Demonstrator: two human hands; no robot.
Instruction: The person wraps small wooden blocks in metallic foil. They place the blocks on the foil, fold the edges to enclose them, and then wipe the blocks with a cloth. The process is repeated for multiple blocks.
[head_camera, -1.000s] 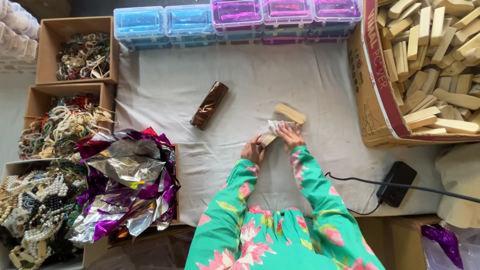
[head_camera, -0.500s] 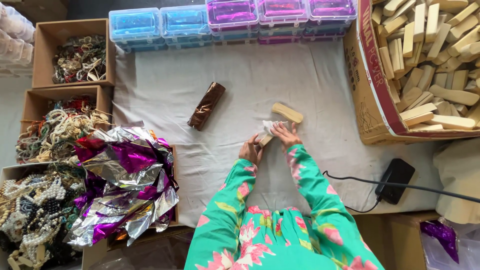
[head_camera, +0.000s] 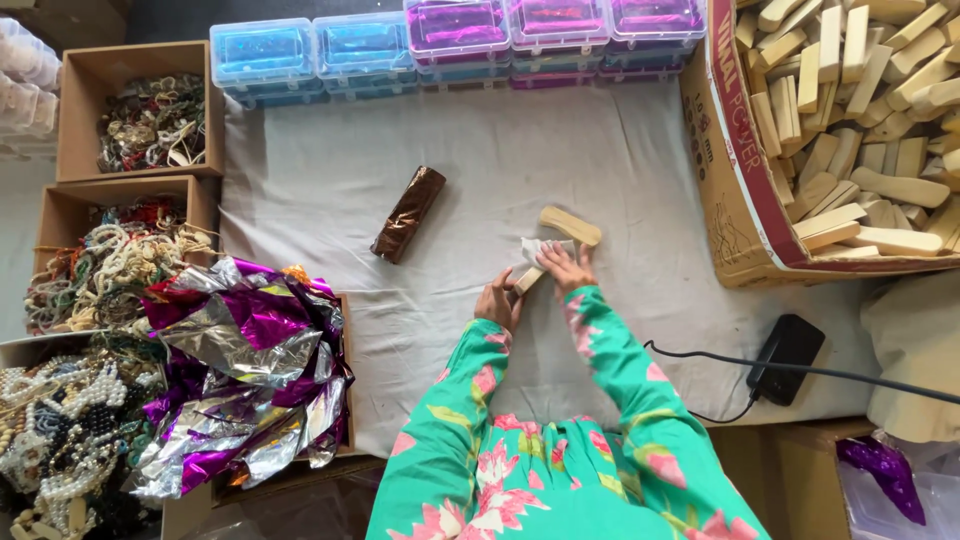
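My left hand and my right hand meet over a white cloth, both on a small wooden piece with a bit of white wrapping around it. My left hand pinches its near end; my right hand presses on the wrapping. A second pale wooden piece lies just beyond my right fingers. A brown foil-wrapped bar lies on the cloth to the left, apart from both hands. My sleeves are green with pink flowers.
A large cardboard box of wooden pieces stands at the right. Blue and purple plastic cases line the far edge. Boxes of beaded strings and purple-silver foil sheets sit at the left. A black device with a cable lies near right.
Both hands stay on the small wooden piece with its wrapping. The view has shifted slightly; nothing else on the cloth has moved.
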